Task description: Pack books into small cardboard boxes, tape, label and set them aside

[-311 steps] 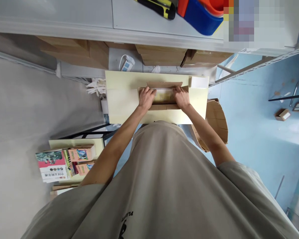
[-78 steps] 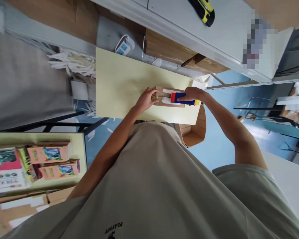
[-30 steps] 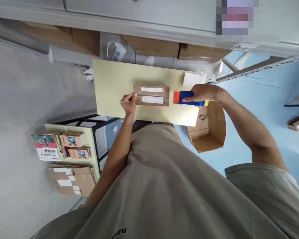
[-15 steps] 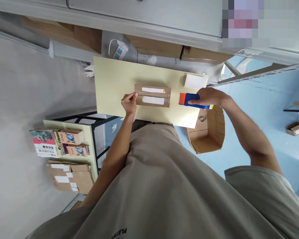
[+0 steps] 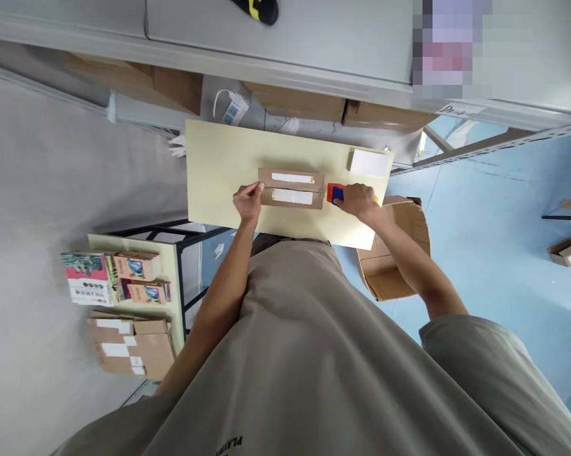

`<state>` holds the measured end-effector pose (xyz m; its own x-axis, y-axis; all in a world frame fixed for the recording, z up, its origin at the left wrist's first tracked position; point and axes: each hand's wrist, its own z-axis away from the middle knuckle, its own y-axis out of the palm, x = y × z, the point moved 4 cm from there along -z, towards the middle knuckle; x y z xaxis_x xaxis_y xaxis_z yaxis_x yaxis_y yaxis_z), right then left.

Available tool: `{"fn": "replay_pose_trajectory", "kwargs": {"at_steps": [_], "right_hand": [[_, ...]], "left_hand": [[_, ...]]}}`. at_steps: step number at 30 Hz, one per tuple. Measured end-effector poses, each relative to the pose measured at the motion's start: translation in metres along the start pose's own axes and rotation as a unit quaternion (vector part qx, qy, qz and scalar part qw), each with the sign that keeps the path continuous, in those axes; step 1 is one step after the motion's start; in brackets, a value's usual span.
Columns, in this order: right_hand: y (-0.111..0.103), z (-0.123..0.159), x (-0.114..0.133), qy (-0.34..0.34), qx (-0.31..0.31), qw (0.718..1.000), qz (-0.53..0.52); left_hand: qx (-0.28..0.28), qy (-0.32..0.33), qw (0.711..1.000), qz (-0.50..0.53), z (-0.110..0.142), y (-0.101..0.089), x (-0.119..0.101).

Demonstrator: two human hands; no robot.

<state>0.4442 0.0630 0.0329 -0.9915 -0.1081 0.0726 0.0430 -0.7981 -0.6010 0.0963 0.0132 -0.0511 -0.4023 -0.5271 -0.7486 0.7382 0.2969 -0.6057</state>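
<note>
A small closed cardboard box [image 5: 291, 187] lies on the pale yellow tabletop [image 5: 218, 171], with two white labels on its top and a seam between them. At the box's left end, my left hand [image 5: 248, 201] is closed, thumb and fingertips pressed on the edge. My right hand [image 5: 358, 200] is wrapped round a blue and orange tape dispenser [image 5: 336, 194], covering most of it. The dispenser's orange end points at the box's right end, close beside it. Whether tape runs between them I cannot tell.
A white box [image 5: 369, 163] stands at the table's back right. An open cardboard carton [image 5: 390, 278] is below the right edge. To the left, a lower shelf holds books [image 5: 137, 266] and flattened cartons [image 5: 128, 345]. Behind the table lies a power strip [image 5: 235, 109].
My right hand has moved left with the tape dispenser, from near the table's right edge to the box's right end. My left hand stays at the box's left end.
</note>
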Motion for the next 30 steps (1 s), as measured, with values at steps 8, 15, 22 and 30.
{"fn": "replay_pose_trajectory", "kwargs": {"at_steps": [8,15,22,30], "right_hand": [[0.025,0.029,-0.005,0.028,0.005,0.999,-0.032],[-0.020,0.090,-0.035,0.079,-0.066,0.986,-0.133],[-0.105,0.127,-0.019,-0.003,-0.264,0.944,-0.198],[-0.205,0.106,0.032,-0.001,-0.433,0.899,-0.068]], "left_hand": [[0.058,0.018,0.998,-0.008,-0.008,-0.009,-0.001],[0.082,0.097,0.990,-0.063,-0.009,-0.022,-0.062],[0.119,0.468,0.875,0.028,0.060,-0.001,-0.231],[0.159,0.568,0.805,0.066,0.048,0.019,-0.313]]}}
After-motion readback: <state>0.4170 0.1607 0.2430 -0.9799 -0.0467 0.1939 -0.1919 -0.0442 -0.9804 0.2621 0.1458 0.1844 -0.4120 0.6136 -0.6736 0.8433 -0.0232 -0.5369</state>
